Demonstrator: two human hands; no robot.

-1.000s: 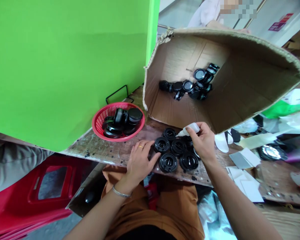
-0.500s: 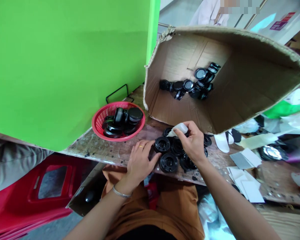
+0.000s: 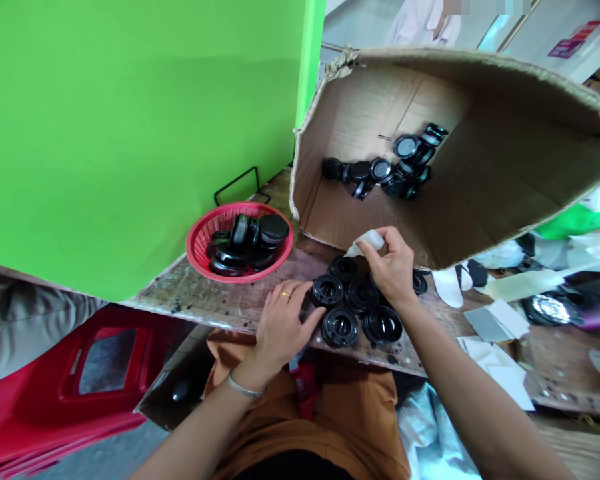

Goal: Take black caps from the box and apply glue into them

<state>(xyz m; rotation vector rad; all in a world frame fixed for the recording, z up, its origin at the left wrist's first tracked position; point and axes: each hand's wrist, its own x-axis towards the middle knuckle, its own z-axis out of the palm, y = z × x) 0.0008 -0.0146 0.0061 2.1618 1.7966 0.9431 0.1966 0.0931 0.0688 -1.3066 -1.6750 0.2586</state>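
Several round black parts (image 3: 340, 327) lie grouped on the worn wooden table (image 3: 205, 303), near its front edge. My right hand (image 3: 393, 267) pinches a small white squeeze bottle (image 3: 367, 243), its nozzle tilted down to the left over the rearmost visible black part (image 3: 343, 267). Some parts to the right are partly covered by that hand. My left hand (image 3: 283, 323) rests on the table with fingers spread, its fingertips beside the leftmost black part (image 3: 327, 290).
A red basket (image 3: 195, 250) of black pieces stands left. Behind the parts, a cardboard box (image 3: 500, 167) lies open towards me with more pieces. White cards (image 3: 500, 377) lie right; a green panel (image 3: 130, 133) rises left. A person's pale shirt shows behind.
My right hand has lifted slightly away from the middle of the group, and the bottle's nozzle now points at the rear part. My left hand stays beside the parts. The view has shifted a little.
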